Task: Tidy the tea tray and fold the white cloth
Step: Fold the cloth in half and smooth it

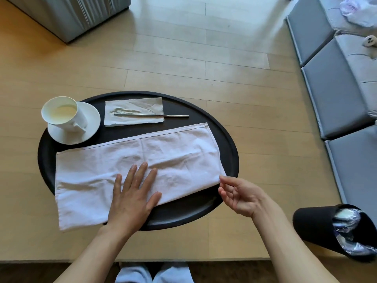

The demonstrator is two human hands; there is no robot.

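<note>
— Where was the cloth (140, 166)?
— On the tray (228, 144), mid-fold, under the flat left hand (132, 199). The right hand's (238, 196) grip hung apart beside its corner; I'd guess pinching came next.

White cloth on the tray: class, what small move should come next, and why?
Probably the right hand pinches the white cloth at its right end and folds it leftward: the cloth lies as a long strip, the left hand pins its middle, and the right hand is open beside that corner.

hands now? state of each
Left hand: open, flat on the white cloth.
Right hand: open, fingers curled, holding nothing, at the cloth's right corner.
</note>
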